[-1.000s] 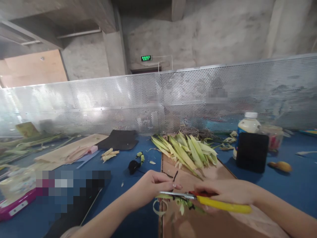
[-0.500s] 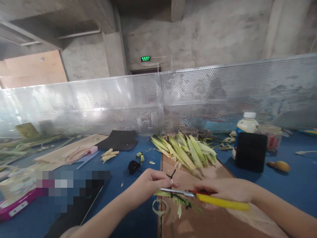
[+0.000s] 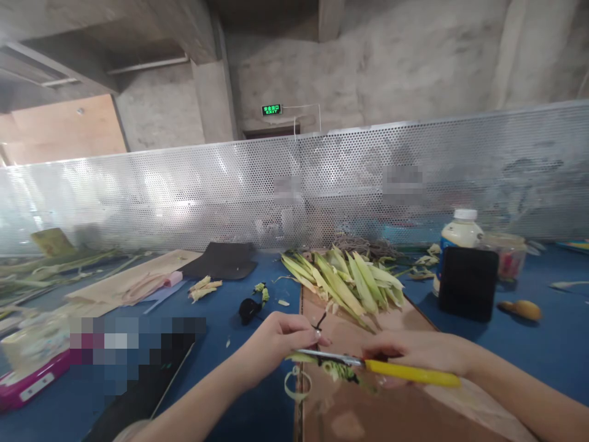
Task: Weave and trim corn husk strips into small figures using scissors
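Within right hand (image 3: 421,354), yellow-handled scissors (image 3: 378,368)

Leaves (image 3: 359,283) ahead, black block (image 3: 468,283) right, gap between

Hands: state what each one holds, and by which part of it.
Right hand: scissors, by the handles. Left hand: seemingly a dark strand, pinched just below its upper tip.

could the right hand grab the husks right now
Probably not straight away: the right hand has its grip on the scissors. Otherwise the way looks free: the husks lie just beyond, partly on the cardboard.
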`<state>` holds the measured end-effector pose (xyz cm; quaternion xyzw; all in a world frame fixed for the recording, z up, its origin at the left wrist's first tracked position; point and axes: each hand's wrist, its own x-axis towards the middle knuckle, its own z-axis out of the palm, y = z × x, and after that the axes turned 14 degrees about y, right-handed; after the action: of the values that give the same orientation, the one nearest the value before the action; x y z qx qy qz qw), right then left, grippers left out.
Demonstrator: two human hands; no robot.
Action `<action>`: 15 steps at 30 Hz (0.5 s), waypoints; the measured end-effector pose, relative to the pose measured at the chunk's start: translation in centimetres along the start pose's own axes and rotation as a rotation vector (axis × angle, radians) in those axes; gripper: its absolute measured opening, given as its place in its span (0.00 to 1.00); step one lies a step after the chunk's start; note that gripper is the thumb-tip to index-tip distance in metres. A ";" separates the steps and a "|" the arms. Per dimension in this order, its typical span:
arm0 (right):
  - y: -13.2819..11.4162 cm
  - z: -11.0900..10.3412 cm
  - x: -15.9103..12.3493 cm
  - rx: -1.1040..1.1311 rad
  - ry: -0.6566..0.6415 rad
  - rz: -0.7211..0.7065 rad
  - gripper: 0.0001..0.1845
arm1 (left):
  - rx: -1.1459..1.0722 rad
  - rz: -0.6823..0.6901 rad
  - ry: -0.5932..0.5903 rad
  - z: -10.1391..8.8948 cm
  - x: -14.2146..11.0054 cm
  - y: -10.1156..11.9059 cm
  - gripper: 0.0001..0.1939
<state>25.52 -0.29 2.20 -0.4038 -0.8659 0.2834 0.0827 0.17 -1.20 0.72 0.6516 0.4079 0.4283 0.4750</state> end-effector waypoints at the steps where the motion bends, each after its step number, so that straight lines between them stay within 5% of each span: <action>1: 0.0 0.0 -0.1 -0.002 -0.004 -0.003 0.20 | 0.002 0.005 0.000 0.0 0.0 0.0 0.11; 15: 1.2 0.2 -0.1 0.012 -0.004 -0.008 0.16 | 0.029 0.025 -0.010 0.0 -0.1 0.2 0.12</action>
<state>26.29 0.21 1.38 -0.3994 -0.8658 0.2893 0.0845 0.12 -1.35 0.91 0.6655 0.4034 0.4252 0.4621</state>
